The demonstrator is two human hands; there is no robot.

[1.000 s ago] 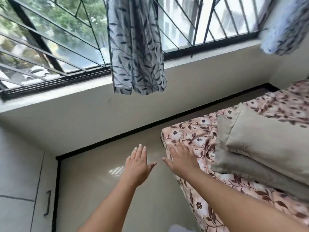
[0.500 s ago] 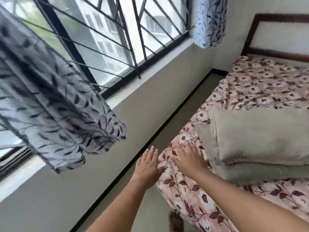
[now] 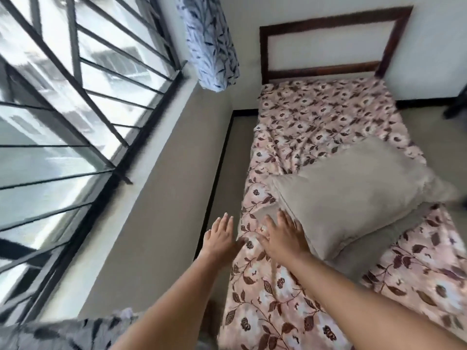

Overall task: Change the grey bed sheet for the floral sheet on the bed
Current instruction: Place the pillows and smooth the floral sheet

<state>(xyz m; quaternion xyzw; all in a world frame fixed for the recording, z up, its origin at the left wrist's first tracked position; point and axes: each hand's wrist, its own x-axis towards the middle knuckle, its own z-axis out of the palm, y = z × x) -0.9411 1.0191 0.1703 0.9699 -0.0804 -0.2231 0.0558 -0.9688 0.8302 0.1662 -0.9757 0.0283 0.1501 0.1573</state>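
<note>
At the window-side edge of the bed [image 3: 326,69]: my left hand [image 3: 219,238], flat and empty, hovers just beside it. My right hand [image 3: 283,236], fingers straight, presses the floral sheet [image 3: 328,117], already spread over the bed, beside the grey pillow [image 3: 353,193]. Best practice, I judge: sweep both palms outward, chasing creases toward the edge, pillow undisturbed.

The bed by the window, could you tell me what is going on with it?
A person reaches to it with both hands open. The right hand lies flat on the spread-out floral sheet, just beside the grey pillow lying across the middle. The left hand is at the sheet's window-side edge.
</note>
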